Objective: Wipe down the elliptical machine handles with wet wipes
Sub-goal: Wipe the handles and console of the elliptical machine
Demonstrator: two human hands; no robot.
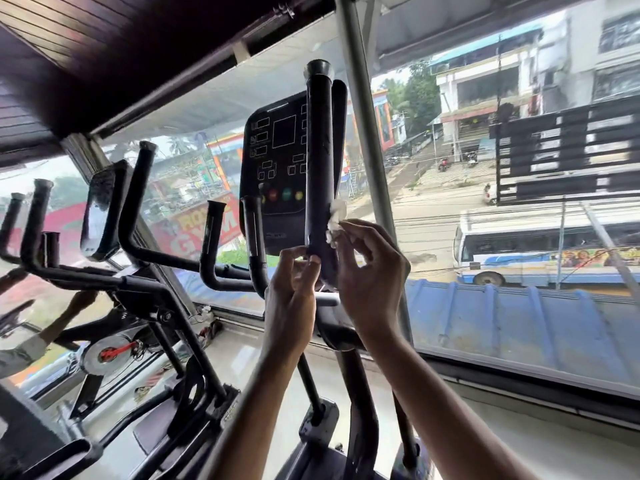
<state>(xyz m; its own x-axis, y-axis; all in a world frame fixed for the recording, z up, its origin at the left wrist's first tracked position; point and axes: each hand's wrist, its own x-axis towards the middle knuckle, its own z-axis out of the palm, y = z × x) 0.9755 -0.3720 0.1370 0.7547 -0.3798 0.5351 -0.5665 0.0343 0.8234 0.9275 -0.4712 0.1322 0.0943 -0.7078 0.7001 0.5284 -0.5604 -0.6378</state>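
Note:
The elliptical's tall black handle (pixel 318 150) rises upright in the middle of the view, in front of the black console (pixel 277 161). My right hand (pixel 370 271) pinches a crumpled white wet wipe (pixel 336 221) against the handle's right side, low on the grip. My left hand (pixel 294 282) holds the lower end of the same handle, fingertips on its left side. A second, shorter handle (pixel 254 237) stands just to the left of my left hand.
More black handlebars (pixel 135 216) of a neighbouring machine fill the left side, with a flywheel (pixel 110 353) below. A large window (pixel 485 202) runs across the front with a grey pole (pixel 367 133) just right of the handle. A light-coloured ledge (pixel 519 427) lies at the lower right.

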